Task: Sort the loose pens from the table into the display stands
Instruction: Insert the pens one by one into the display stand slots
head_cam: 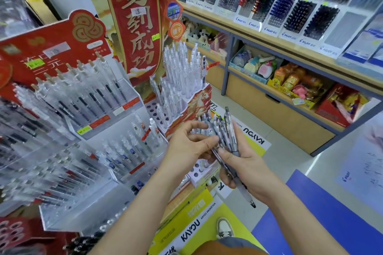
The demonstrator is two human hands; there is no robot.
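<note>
My right hand [246,168] grips a bunch of clear pens with dark grips [227,130], tips pointing down to the lower right. My left hand [189,144] reaches across and pinches one pen of the bunch between thumb and fingers. Just behind the hands stands a red display stand with a horse picture [194,101], holding upright clear pens and showing several vacant holes. A tiered clear acrylic stand [107,124] with rows of slanted pens fills the left.
A tall red banner with gold characters [134,27] rises behind the stands. Wooden shelves [279,47] on the right carry Pilot pen racks, with toys and boxes below. A yellow Kayou box [186,221] sits under the hands. My shoe [224,227] is on the floor.
</note>
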